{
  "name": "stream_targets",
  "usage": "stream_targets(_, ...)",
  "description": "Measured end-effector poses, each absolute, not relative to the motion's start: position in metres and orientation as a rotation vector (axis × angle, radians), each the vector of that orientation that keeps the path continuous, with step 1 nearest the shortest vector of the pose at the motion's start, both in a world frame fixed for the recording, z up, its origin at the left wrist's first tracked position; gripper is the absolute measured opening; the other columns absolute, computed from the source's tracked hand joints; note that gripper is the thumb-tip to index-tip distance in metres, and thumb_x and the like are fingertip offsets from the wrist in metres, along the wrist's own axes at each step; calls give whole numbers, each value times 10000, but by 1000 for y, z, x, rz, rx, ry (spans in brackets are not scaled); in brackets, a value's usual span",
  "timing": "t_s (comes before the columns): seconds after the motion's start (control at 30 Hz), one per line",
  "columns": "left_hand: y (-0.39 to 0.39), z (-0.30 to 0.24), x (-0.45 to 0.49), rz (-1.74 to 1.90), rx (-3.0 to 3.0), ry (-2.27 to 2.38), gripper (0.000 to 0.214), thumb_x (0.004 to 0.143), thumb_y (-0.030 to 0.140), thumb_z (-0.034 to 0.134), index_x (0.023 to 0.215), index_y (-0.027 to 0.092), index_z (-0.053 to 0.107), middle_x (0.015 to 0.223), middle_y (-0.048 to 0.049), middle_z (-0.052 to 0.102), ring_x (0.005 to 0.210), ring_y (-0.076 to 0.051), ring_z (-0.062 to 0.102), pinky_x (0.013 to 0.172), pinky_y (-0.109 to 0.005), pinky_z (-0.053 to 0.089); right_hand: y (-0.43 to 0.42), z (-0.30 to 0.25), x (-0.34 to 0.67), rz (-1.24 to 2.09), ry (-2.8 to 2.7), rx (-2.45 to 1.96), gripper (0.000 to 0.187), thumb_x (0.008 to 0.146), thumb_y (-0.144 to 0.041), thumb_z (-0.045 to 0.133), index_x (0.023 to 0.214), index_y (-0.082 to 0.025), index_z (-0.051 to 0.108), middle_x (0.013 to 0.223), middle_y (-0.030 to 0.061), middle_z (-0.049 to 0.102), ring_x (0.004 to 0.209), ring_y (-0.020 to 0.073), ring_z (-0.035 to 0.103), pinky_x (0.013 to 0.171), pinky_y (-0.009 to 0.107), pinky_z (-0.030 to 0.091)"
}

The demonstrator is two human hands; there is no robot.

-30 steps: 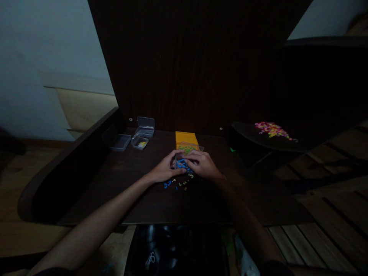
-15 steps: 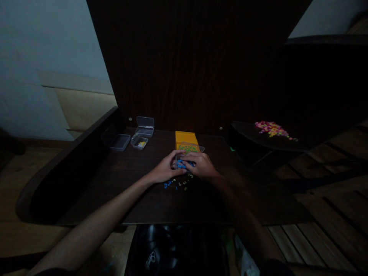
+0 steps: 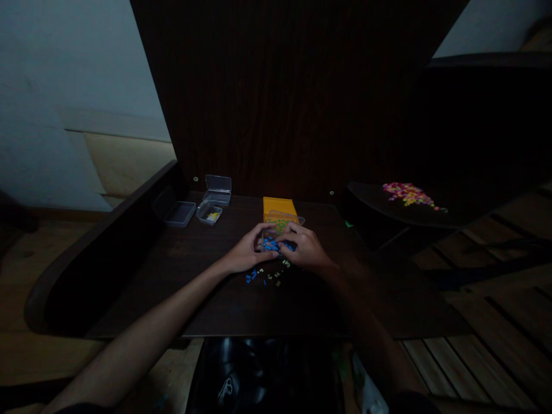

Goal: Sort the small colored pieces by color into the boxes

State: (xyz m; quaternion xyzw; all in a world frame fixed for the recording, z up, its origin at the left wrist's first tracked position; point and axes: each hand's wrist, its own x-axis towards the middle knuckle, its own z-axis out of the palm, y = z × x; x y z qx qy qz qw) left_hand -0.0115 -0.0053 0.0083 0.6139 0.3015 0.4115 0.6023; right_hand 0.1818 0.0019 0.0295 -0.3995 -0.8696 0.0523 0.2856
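My left hand (image 3: 246,253) and my right hand (image 3: 305,248) meet at the middle of a dark wooden table (image 3: 207,299). Both curl round a small clear box holding blue pieces (image 3: 274,245). Fingers of each hand press on the box's sides. The scene is dim, so the exact grip is hard to make out. Just behind the hands stands an orange box (image 3: 279,208) with a clear container of green pieces (image 3: 282,221) in front of it. Loose blue and pale pieces (image 3: 266,277) lie scattered on the table just in front of the hands.
Three clear plastic boxes (image 3: 210,214) sit at the table's far left, one with yellow bits inside. A pile of pink and yellow pieces (image 3: 408,194) lies on a dark side surface to the right. A dark wooden panel rises behind the table. A dark bag (image 3: 259,374) lies below the near edge.
My right hand's fingers have shifted slightly over the box of blue pieces. The left hand and the other objects stay where they were.
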Motion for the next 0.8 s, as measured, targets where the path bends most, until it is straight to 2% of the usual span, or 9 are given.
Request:
stream_targets(0.37,-5,6,-11,939,1460,677,671,689,219,767,1263,197,419,1285,-115,541,1104,-233,599,978,-432,474,2,31,179,201,-2416,-1172,178,847,-280,589,951,-199,709,911,46,618,783,145,549,724,270,428)
stream_targets(0.57,-6,5,-10,950,1454,672,664,680,220,774,1249,198,432,1269,-110,542,1127,-242,585,984,-431,469,3,30,178,261,-2400,-1193,174,848,-265,574,940,-195,705,862,41,676,714,133,558,684,255,416)
stream_targets(0.8,-5,3,-9,937,1453,662,673,682,221,774,1257,188,427,1264,-116,552,1151,-254,576,997,-431,461,3,34,177,280,-2432,-1287,203,825,-234,587,990,-183,695,774,27,663,673,131,549,648,245,380)
